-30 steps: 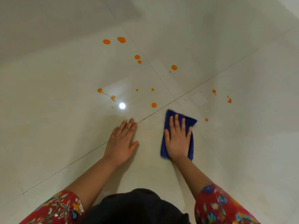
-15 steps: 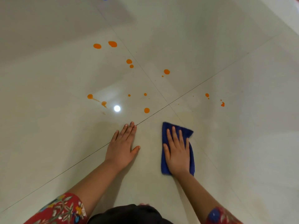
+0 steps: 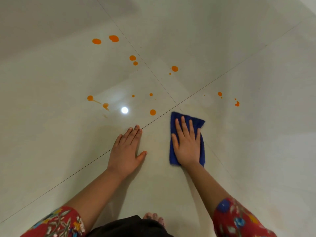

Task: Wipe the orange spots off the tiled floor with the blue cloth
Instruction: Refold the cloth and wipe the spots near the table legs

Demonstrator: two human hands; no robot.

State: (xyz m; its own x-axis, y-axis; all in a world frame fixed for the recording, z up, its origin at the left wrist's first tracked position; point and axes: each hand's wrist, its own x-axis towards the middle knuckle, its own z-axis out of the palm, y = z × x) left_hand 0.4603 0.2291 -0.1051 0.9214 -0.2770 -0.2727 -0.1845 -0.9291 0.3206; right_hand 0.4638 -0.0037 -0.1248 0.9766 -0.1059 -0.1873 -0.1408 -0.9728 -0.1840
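Grip: the blue cloth [image 3: 197,121] is pressed flat to the floor under the right hand [image 3: 187,144], whose fingers are straight and spread, with none curled round it; the left hand [image 3: 125,151] is laid flat on bare tile, and nothing is held in it.
Tiled floor [image 3: 256,134]: pale glossy tiles are divided by thin dark lines, which meet at a grout crossing [image 3: 177,105].
Sleeves [image 3: 58,223]: red floral cloth is seen on both arms, far below the crossing.
Left hand: it is placed below and left of the crossing, fingertips at the grout line.
Blue cloth: it is folded and lies just below the crossing, slightly to its right.
Orange spots [image 3: 152,112]: most are scattered above and left of the crossing, and a few to its right; all are apart from the cloth.
Glare [image 3: 124,110]: one small white reflection is seen left of the crossing.
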